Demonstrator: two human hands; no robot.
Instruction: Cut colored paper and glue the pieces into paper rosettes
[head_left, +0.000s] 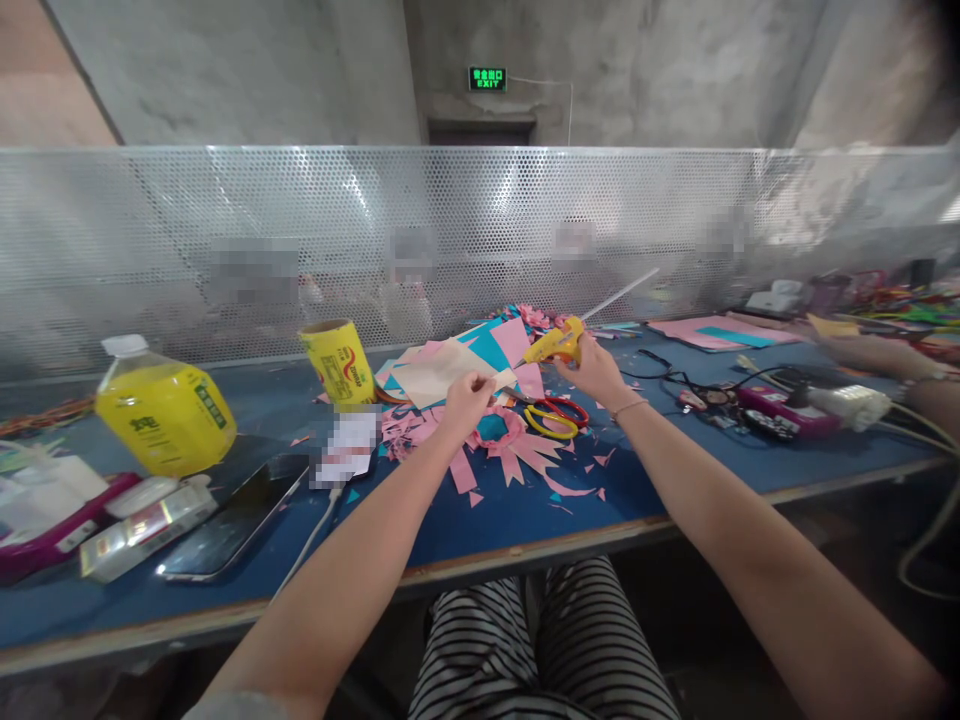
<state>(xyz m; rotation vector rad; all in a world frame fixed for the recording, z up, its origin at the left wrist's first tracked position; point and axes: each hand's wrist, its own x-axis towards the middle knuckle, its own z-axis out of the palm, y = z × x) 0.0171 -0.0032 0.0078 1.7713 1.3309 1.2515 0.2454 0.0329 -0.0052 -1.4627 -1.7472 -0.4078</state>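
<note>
My right hand (587,367) grips a yellow glue gun (556,343), with a long pale glue stick (622,296) poking out of its back. The nozzle points left at a small cream paper piece (505,379), which the fingers of my left hand (471,396) pinch. Whether the nozzle touches the paper I cannot tell. Below my hands lies a pink paper rosette (512,436) with a blue centre and notched tails. Scissors with red and yellow handles (553,420) rest beside it. Behind are stacked cream, pink and blue paper sheets (435,372).
On the left stand a yellow cardboard tube (337,362) and a bottle of yellow liquid (165,410), near a phone (236,520). Cables and a purple power strip (787,412) lie on the right, near another person's arm (885,358). A perforated metal screen (480,250) runs behind the table.
</note>
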